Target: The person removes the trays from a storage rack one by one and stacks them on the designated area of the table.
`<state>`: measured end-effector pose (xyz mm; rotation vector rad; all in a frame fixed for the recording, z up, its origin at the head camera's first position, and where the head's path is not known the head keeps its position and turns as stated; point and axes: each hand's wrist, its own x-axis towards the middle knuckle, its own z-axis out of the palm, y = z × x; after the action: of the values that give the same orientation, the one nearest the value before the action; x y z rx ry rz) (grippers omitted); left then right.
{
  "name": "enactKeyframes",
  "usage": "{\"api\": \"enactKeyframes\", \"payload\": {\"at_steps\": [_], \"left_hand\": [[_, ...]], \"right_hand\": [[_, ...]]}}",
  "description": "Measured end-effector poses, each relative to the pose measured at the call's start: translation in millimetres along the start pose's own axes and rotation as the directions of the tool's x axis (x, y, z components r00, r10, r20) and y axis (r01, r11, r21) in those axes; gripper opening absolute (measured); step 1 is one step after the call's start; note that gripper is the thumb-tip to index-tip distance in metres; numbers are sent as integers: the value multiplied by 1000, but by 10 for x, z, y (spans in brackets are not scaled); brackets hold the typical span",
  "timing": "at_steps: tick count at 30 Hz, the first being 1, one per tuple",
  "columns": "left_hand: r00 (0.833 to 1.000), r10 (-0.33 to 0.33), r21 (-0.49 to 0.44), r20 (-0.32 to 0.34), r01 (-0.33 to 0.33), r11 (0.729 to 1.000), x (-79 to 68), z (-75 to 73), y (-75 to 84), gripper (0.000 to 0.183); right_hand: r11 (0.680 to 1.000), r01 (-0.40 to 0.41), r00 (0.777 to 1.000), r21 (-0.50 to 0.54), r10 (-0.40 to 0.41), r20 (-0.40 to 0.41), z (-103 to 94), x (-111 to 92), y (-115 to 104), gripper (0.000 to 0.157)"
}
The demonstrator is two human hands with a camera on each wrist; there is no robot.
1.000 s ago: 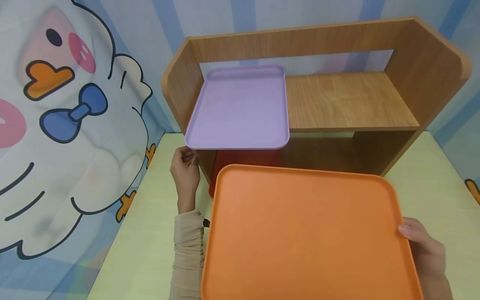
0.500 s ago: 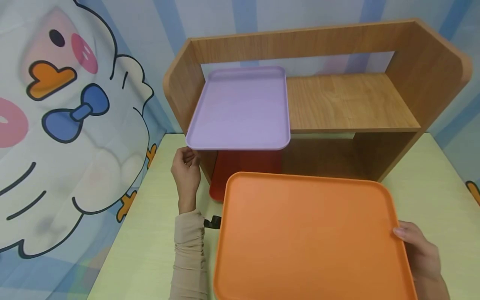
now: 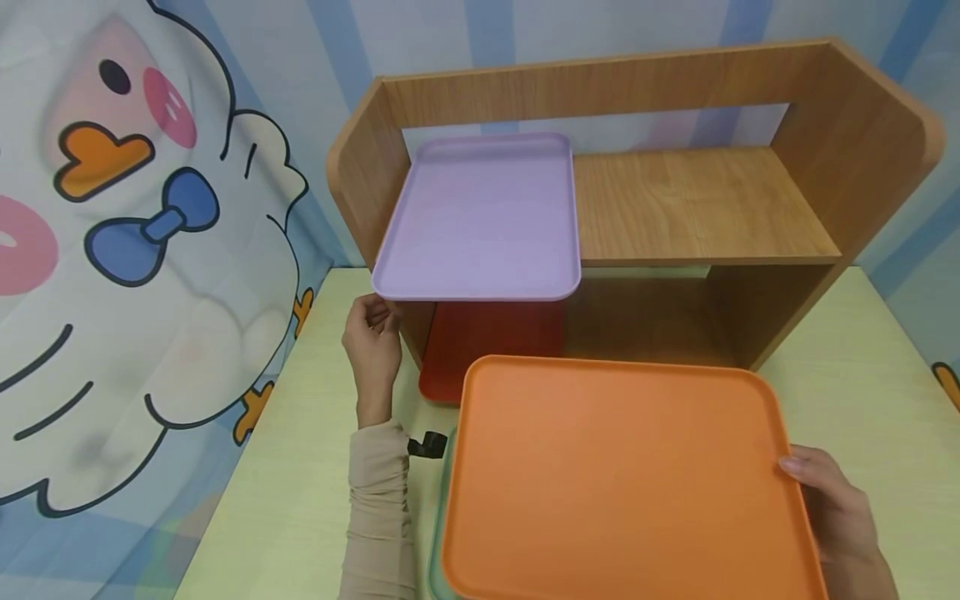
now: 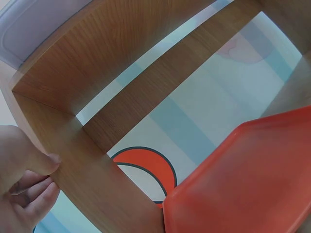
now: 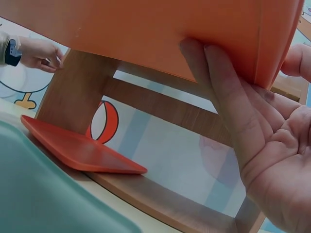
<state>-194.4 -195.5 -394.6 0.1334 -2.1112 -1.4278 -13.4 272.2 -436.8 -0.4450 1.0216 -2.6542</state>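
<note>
Between the right hand's [image 3: 840,508] thumb and fingers, the orange tray [image 3: 622,475] sat held by one edge; it could tip, while the left hand [image 3: 371,342] gripped the shelf's side panel [image 3: 360,179].

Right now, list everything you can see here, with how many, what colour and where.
orange tray: one, orange, held above the table at the front.
green tray: one, green, flat on the table under the orange tray.
red tray: one, red, on the table, reaching into the shelf unit's lower space.
purple tray: one, lilac, on the upper shelf's left, overhanging the front.
shelf unit: one, brown wood, at the table's back.
table: one, pale yellow-green.
cartoon backdrop: one, blue-striped with a white duck, behind and left.
left hand: one, holds the shelf unit's left side panel.
right hand: one, grips the orange tray's right edge.
</note>
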Motion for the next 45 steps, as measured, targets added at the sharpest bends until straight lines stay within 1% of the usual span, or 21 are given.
{"api": "enactKeyframes", "payload": {"at_steps": [5, 8, 11, 15, 22, 24, 31, 34, 39, 43, 45], "left_hand": [[1000, 1, -1, 2, -1, 1000, 2, 2, -8, 22], [1000, -2, 2, 1, 2, 1000, 1, 3, -5, 22], [1000, -12, 10, 0, 12, 1000, 2, 8, 0, 22], [1000, -20, 11, 1, 20, 1000, 6, 11, 8, 22], [1000, -16, -5, -3, 16, 1000, 6, 8, 4, 21], [1000, -15, -8, -3, 15, 1000, 3, 9, 4, 21], [1000, -17, -9, -2, 17, 1000, 0, 12, 12, 21], [1000, -23, -10, -3, 23, 1000, 1, 12, 17, 21], [1000, -26, -11, -7, 25, 1000, 6, 15, 12, 21], [1000, -25, -14, -7, 25, 1000, 6, 17, 10, 21], [1000, -26, -16, -7, 26, 1000, 6, 17, 8, 21]], "right_hand": [[999, 32, 995, 44, -36, 90, -50, 29, 74, 72], [998, 21, 988, 60, -30, 154, -74, 54, 127, 72], [999, 15, 976, 48, -25, 218, -98, 79, 189, 72], [999, -9, 967, 31, 1, 255, -133, 100, 274, 69], [994, -103, 970, 28, 94, 225, -186, 118, 384, 65], [994, -111, 971, 21, 103, 217, -199, 121, 412, 65], [990, -132, 980, 54, 122, 157, -226, 128, 489, 63], [990, -131, 981, 44, 124, 148, -237, 134, 508, 62], [988, -155, 983, 22, 152, 103, -256, 143, 522, 61], [985, -170, 981, 8, 169, 100, -280, 152, 547, 60], [986, -168, 978, 18, 164, 129, -295, 156, 567, 59]]}}
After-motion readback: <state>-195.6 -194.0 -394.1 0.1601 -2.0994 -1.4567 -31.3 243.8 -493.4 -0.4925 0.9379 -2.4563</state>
